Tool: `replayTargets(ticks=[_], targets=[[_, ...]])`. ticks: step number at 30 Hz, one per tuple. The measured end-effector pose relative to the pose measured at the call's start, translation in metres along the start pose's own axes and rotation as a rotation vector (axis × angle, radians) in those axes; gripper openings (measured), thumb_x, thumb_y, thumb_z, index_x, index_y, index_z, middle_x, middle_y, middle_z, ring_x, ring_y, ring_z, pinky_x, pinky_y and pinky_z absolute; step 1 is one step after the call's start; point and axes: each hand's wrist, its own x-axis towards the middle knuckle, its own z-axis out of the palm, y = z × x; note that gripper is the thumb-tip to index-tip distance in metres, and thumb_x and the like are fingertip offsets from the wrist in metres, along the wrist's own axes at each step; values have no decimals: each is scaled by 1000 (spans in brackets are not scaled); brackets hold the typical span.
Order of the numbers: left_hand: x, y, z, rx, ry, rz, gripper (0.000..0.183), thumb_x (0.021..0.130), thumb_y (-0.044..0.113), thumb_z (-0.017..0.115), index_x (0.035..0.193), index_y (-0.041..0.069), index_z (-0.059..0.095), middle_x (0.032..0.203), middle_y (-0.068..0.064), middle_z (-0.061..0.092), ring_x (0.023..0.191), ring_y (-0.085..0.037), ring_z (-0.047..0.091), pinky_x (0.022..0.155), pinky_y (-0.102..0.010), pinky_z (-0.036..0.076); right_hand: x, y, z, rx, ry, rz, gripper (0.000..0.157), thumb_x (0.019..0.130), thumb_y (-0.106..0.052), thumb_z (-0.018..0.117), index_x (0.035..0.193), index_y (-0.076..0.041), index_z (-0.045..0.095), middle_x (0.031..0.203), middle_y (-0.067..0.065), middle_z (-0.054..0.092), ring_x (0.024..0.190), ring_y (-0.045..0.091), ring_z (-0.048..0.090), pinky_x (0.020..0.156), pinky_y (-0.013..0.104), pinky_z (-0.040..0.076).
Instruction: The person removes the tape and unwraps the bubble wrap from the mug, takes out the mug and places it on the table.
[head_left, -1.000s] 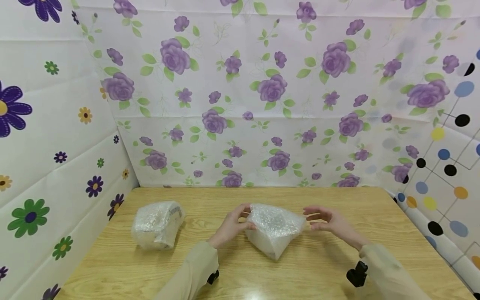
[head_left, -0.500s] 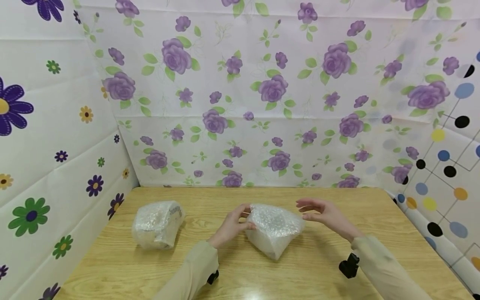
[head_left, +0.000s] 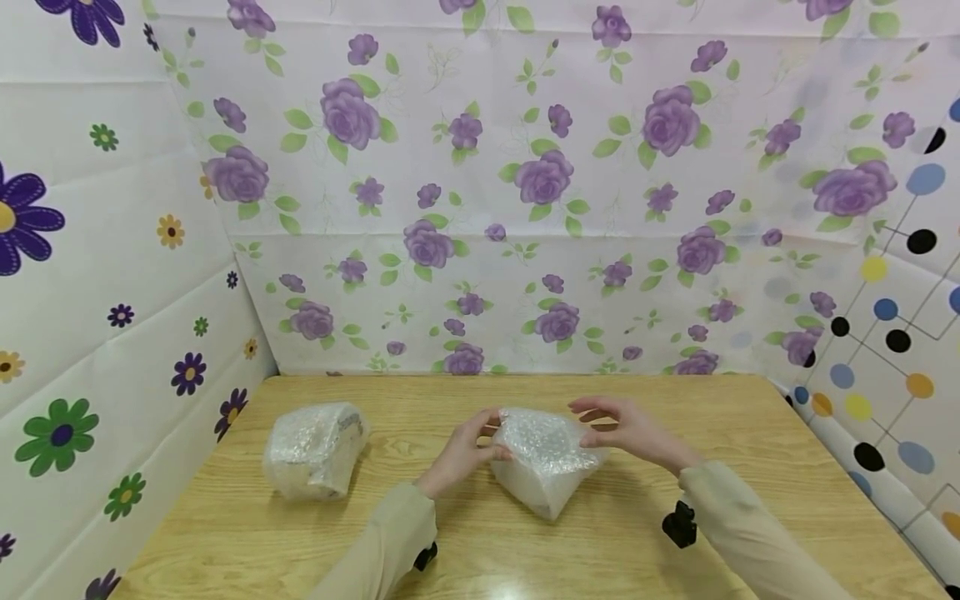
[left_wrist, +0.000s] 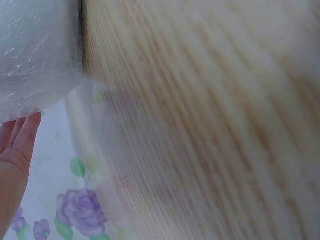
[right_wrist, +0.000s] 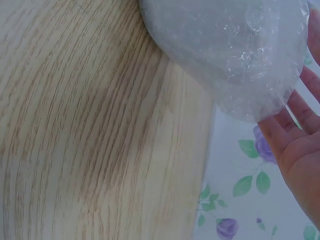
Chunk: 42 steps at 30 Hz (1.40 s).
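A bubble-wrapped package [head_left: 543, 458] sits on the wooden table in the middle of the head view, its cloudy wrap tapering to a corner towards me. My left hand [head_left: 461, 454] holds its left side, thumb in front and fingers at the back corner. In the left wrist view, fingers [left_wrist: 27, 132] meet the wrap's edge. My right hand [head_left: 630, 429] is at the package's right side, fingers loosely spread and thumb overlapping the wrap. The right wrist view shows those fingers [right_wrist: 272, 132] right against the wrap. What is inside the package is hidden.
A second bubble-wrapped package [head_left: 315, 450], with faint dark print on its right side, stands at the left of the wooden table [head_left: 420, 575]. A rose-patterned sheet [head_left: 450, 208] hangs behind the table. Patterned sheets also line both sides.
My right hand has moved left from beside the package until its thumb and fingers overlap the package's right side. The left hand and both packages have stayed in place.
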Motion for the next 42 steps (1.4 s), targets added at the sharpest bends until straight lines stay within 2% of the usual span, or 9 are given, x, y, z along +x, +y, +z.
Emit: replayTargets(ticks=[2,6,10,18,25,29,33,37,42], targets=[[-1,0,0,0,0,1,48,78,-3,67,119,-12,44,112,-26,49,101,-40,49,81,-46,45,1,0,2,-9,-10,-27,58,81,-20,69,130,0,45,126,20,45,109,37,46,83,37,45],[-1,-1,1,-3,2,-13,45,79,-3,66,117,-11,45,112,-26,49,101,-39,49,80,-44,45,3,-1,4,-15,-18,-43,55,81,-19,69,130,-3,46,126,21,44,109,34,47,83,39,45],[-2,0,1,2,3,-25,43,79,-3,66,116,-11,46,112,-25,49,101,-38,49,79,-41,47,5,-2,6,-11,-43,-37,55,80,-19,70,129,-7,47,128,18,44,110,32,46,89,44,40],[-1,0,2,7,8,2,43,78,-3,67,116,-11,46,111,-26,50,100,-39,49,81,-47,44,9,1,9,-31,-76,-21,62,79,-20,71,131,-1,45,129,14,44,113,29,43,95,45,33],[-2,2,0,-2,2,-14,46,77,-3,67,117,-11,46,112,-24,50,102,-37,48,83,-43,44,4,-32,12,-49,-83,1,61,76,-11,73,127,7,46,130,22,41,117,37,37,96,48,30],[-3,3,-2,-18,11,-20,47,77,-3,67,118,-11,46,112,-24,49,104,-37,47,84,-38,45,5,-31,13,-58,-77,1,61,76,-11,73,127,8,46,129,23,42,117,37,38,95,49,31],[-6,4,-6,-27,39,-28,49,77,-3,67,120,-12,44,115,-28,46,105,-43,45,84,-43,44,5,-29,13,-64,-71,-2,61,75,-10,73,126,9,45,128,23,42,116,38,38,95,49,31],[-10,8,-10,7,71,-26,50,78,-3,67,121,-13,43,115,-31,45,103,-44,45,83,-46,44,7,-19,13,-63,-68,-8,62,75,-10,73,127,8,45,129,22,42,117,38,38,95,48,32],[-13,15,-14,73,119,-11,44,78,-4,67,117,-10,47,108,-25,50,98,-39,50,78,-39,48,10,-2,13,-73,-58,3,64,74,-16,74,129,2,47,130,16,43,117,32,40,95,43,34]])
